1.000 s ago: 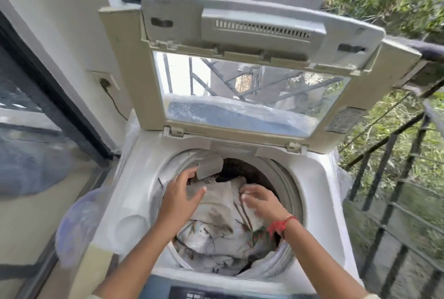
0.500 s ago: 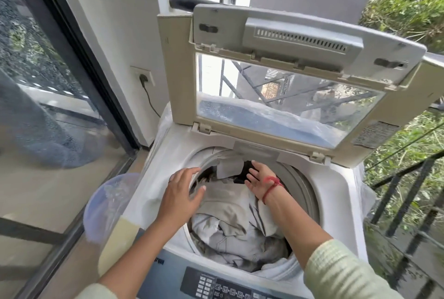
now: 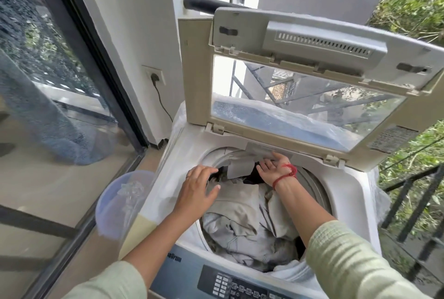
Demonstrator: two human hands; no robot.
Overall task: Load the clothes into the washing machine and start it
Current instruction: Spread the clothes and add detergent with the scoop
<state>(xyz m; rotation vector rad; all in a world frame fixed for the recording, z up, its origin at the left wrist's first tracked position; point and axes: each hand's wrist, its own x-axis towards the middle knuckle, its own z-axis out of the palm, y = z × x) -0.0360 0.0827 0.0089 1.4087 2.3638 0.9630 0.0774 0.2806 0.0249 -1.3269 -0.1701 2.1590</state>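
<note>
Laundry [image 3: 240, 217], crumpled grey-beige cloth, lies heaped inside the white top-loading washing machine [image 3: 353, 193], seemingly soft and light, graspable by any fold; left hand [image 3: 195, 188] spread at the opening's left rim, right hand [image 3: 272, 169] flat-open at its back rim, both holding nothing.

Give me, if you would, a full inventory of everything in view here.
washing machine: one, white, centre
lid: one, beige with clear pane, upright at the back
clothes: one heap, grey and beige, in the drum
control panel: one, dark, front edge
basin: one, translucent bluish, left of the machine
socket: one, white, black plug, left wall
railing: one, black, right
left hand: one, open, at the drum's left rim
right hand: one, open, at the drum's back
</note>
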